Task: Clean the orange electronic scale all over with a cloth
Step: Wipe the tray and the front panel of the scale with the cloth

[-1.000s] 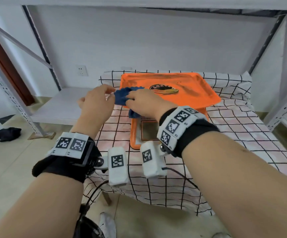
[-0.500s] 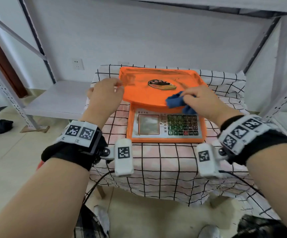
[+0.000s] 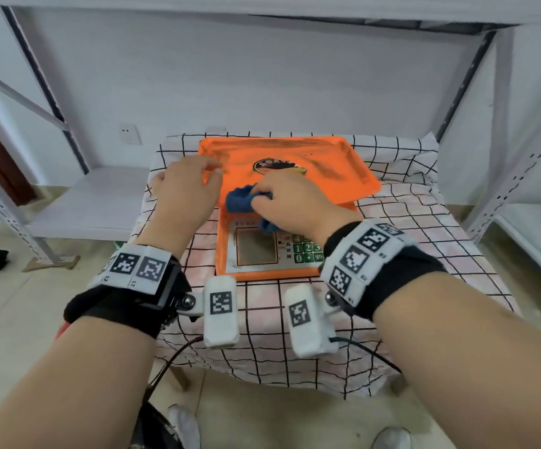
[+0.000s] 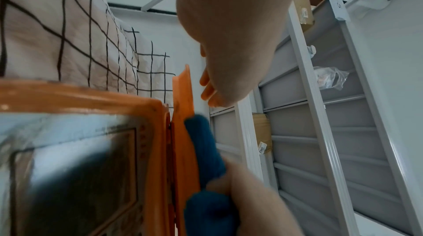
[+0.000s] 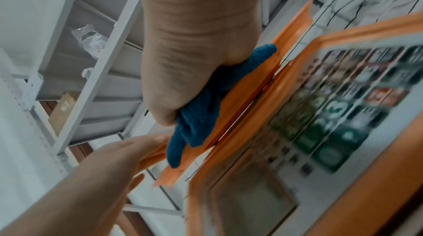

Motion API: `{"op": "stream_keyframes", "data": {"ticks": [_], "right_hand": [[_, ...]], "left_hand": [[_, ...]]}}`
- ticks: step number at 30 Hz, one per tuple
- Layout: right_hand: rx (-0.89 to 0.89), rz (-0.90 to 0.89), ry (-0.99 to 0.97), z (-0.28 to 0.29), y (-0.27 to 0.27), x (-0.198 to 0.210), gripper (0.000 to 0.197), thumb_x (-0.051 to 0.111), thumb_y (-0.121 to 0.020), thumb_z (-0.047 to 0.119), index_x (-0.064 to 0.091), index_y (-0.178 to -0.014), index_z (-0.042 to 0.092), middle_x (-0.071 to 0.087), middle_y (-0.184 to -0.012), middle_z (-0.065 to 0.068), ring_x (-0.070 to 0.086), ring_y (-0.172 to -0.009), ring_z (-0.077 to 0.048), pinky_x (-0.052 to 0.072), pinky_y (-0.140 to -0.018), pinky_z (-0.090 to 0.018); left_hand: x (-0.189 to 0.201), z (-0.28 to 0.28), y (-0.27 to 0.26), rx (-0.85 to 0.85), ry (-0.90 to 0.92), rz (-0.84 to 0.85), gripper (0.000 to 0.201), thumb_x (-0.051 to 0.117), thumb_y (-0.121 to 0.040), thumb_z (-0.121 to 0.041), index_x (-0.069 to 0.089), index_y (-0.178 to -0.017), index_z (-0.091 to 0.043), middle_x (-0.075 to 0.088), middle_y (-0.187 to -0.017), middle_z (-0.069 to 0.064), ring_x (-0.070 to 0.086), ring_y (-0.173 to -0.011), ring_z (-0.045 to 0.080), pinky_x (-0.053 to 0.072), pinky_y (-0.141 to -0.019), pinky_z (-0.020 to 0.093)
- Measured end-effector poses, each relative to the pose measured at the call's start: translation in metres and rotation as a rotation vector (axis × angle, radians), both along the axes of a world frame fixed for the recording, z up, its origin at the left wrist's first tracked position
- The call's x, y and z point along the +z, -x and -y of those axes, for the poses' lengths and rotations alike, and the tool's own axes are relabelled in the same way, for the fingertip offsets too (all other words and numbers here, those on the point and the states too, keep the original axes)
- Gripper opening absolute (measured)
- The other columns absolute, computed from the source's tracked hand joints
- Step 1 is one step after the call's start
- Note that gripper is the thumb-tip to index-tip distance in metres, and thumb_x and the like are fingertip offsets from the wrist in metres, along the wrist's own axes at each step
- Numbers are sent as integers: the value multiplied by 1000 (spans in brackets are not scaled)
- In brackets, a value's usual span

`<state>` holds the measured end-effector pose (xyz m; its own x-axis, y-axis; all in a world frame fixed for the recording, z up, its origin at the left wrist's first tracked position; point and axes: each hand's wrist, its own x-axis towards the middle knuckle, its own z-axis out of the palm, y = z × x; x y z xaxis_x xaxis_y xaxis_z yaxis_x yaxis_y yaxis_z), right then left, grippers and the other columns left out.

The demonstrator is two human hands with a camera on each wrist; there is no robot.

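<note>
Head view — orange scale (image 3: 288, 176) (keypad toward wearer), right hand (image 3: 290, 202) gripping blue cloth (image 3: 241, 202), left hand (image 3: 186, 189) open, steadying tray edge.

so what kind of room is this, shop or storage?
Likely a storeroom or stockroom, not a shop floor. Grey metal shelving racks line the walls, cardboard boxes and a plastic bag sit on the shelves, and the orange scale rests on a small cloth-covered table.

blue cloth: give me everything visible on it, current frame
The blue cloth is a dark blue, fuzzy-looking fabric, bunched rather than flat. The right hand grips it and presses it on the near edge of the orange scale pan, left of centre. One fold hangs down toward the display panel. The left hand does not touch it.
</note>
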<state>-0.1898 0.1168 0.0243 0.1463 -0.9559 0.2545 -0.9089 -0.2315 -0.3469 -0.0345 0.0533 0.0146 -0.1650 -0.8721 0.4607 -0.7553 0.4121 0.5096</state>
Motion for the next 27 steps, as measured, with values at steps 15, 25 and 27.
{"op": "stream_keyframes", "data": {"ticks": [15, 25, 27], "right_hand": [[-195, 83, -26, -23, 48, 0, 31, 40, -83, 18, 59, -59, 14, 63, -64, -2, 59, -69, -21, 46, -64, -32], [-492, 14, 49, -31, 116, -9, 29, 38, -90, 16, 65, -82, 10, 61, -85, -2, 53, -84, -22, 31, -88, -31], [-523, -51, 66, -30, 117, -10, 29, 37, -90, 16, 66, -90, 15, 60, -92, 1, 52, -93, -20, 24, -87, -33]], "left_hand": [[-4, -10, 40, -148, 18, 121, 26, 45, -95, -29, 63, -112, -25, 63, -117, -4, 49, -117, 21, 24, -102, 41], [1, -16, 60, -299, -10, 92, 25, 47, -95, -22, 63, -112, -13, 68, -105, 9, 59, -102, 28, 46, -89, 40], [2, -16, 63, -313, -9, 97, 25, 47, -95, -22, 63, -111, -13, 68, -103, 9, 59, -101, 27, 46, -87, 39]]}}
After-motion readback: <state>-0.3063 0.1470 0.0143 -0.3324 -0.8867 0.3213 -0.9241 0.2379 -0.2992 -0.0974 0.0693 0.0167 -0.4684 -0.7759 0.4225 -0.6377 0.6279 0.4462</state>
